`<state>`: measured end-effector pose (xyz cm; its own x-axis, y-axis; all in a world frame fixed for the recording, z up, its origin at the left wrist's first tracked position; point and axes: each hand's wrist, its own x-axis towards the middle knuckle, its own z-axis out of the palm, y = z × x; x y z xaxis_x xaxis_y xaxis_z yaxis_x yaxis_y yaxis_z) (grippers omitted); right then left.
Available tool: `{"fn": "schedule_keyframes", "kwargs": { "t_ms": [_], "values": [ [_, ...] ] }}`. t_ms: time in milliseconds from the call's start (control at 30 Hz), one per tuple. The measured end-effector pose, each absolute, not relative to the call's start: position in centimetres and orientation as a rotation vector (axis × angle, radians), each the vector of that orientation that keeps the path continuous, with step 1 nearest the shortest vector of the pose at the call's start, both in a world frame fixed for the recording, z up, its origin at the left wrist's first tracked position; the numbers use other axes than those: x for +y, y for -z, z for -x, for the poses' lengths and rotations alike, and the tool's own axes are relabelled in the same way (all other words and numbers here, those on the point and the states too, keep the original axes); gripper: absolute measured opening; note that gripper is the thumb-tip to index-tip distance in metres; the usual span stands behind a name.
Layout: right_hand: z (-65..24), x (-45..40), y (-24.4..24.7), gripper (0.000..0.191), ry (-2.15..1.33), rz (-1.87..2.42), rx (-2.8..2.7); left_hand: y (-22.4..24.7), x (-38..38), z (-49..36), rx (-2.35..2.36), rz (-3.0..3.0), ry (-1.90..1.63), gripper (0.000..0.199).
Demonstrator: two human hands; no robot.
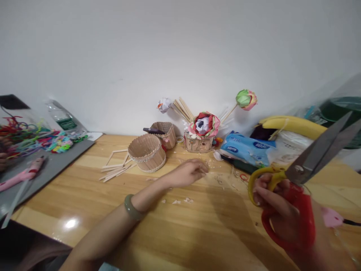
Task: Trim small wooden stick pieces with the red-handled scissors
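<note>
My right hand (278, 203) is raised above the table and grips a pair of scissors (299, 169) by one yellow and one red handle loop. The blades point up and to the right, slightly parted. Low over the middle of the table is my left hand (191, 173), its fingers curled in and a green bangle (132, 207) on the wrist. Whatever those fingertips hold, if anything, is hidden. Small pale wood scraps (183, 201) lie around that hand. Behind it stands a round basket of wooden sticks (148, 154) with a beaded trim.
Loose craft sticks (117, 173) lie left of the basket. Paper flowers rise from a decorated holder (199, 143) by the wall. At right are a blue tissue pack (245, 148) and bananas (293, 123). A pink glue gun (26, 173) and another person's hand (3, 150) are far left.
</note>
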<state>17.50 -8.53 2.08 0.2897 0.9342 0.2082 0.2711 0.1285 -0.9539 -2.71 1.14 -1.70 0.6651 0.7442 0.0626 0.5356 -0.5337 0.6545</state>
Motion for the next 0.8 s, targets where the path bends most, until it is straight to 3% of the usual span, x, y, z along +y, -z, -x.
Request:
{"fn": "schedule_keyframes", "kwargs": {
  "t_ms": [200, 567, 800],
  "values": [
    [-17.4, -8.5, -1.4, 0.014, -0.768, 1.405, -1.143, 1.6, 1.4, 3.1, 1.038, -2.389, -0.482, 0.024],
    [-17.3, -8.6, -1.6, 0.012, -0.802, 1.428, -1.116, 1.9, 0.5, -0.2, 1.162, -2.68, -0.198, 0.023],
    [-17.6, -8.4, -0.6, 0.023, -0.89, 1.324, -1.093, 2.1, 0.9, -0.5, 1.135, -2.551, -0.199, 0.022]
  ]
}}
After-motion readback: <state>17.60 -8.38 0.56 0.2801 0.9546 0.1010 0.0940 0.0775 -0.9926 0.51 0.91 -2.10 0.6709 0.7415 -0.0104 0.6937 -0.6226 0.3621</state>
